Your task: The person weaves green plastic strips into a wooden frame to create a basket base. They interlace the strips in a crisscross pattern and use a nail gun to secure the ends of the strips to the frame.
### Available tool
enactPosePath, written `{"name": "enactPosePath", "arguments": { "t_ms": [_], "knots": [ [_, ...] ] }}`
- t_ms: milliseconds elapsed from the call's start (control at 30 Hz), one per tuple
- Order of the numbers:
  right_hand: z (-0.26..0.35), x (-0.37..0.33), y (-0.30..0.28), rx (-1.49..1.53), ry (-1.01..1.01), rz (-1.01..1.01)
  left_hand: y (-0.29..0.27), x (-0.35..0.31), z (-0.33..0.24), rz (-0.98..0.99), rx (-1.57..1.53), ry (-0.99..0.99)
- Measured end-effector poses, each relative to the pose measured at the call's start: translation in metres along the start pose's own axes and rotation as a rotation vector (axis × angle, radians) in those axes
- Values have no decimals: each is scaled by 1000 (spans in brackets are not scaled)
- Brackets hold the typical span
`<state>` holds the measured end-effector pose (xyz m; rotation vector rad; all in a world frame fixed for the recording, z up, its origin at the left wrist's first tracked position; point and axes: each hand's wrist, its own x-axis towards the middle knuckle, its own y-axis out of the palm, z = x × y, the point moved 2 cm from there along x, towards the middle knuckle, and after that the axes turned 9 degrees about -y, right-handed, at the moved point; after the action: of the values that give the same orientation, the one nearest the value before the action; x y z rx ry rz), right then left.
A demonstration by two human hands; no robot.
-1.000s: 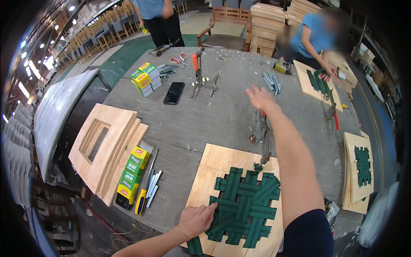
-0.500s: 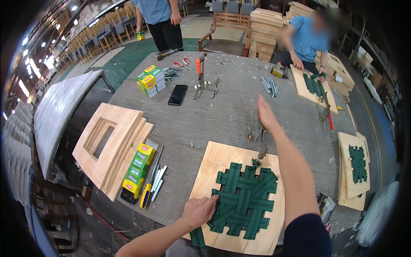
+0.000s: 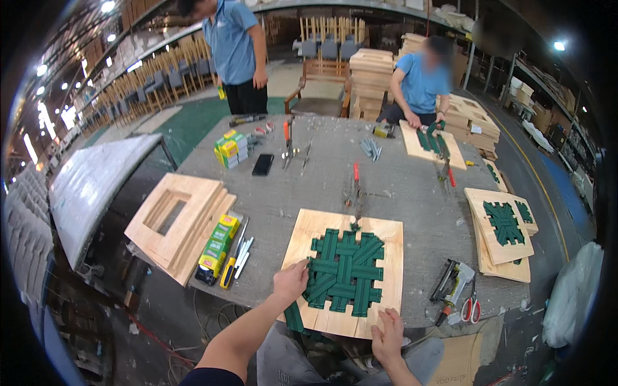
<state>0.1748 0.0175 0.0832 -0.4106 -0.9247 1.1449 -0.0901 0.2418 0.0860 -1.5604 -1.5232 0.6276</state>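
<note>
A light wooden panel (image 3: 302, 235) lies in front of me, with green webbing straps (image 3: 347, 270) woven across its middle. My left hand (image 3: 291, 280) is closed at the weave's left edge, its fingertips on a strap end; the exact grip is partly hidden. From beneath that hand a loose green strap (image 3: 293, 316) hangs over the panel's near edge. My right hand (image 3: 387, 338) is at the near right corner, fingers bent but apart, tips at the panel's edge. A clamp with a red handle (image 3: 356, 172) stands at the panel's far edge, unheld.
Wooden frames (image 3: 174, 219) are stacked at left, beside staple boxes (image 3: 219, 241) and a screwdriver (image 3: 228, 273). To the right lie a staple gun (image 3: 452, 283), red-handled scissors (image 3: 471, 310) and webbed panels (image 3: 499, 225). Across the table one person (image 3: 421, 83) handles green straps; another (image 3: 237, 51) stands.
My right hand has left the clamp's handle and come back to the panel's near right corner. The left stays at the weave's left edge. The view has shifted, bringing the staple gun and scissors into fuller sight.
</note>
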Motion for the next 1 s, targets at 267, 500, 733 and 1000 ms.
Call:
{"name": "enactPosePath", "arguments": {
  "t_ms": [267, 500, 733, 1000],
  "knots": [
    [4, 7, 14, -223, -196, -46, -51, -92, 33, 16, 48, -502],
    [1, 7, 9, -219, -181, -89, -42, -117, 17, 64, 161, -467],
    [-4, 9, 6, -225, -193, -128, -41, -121, 13, 133, 216, -421],
    [-17, 14, -1, -195, -193, -175, -44, -136, 15, 197, 301, -296]
  ]
}}
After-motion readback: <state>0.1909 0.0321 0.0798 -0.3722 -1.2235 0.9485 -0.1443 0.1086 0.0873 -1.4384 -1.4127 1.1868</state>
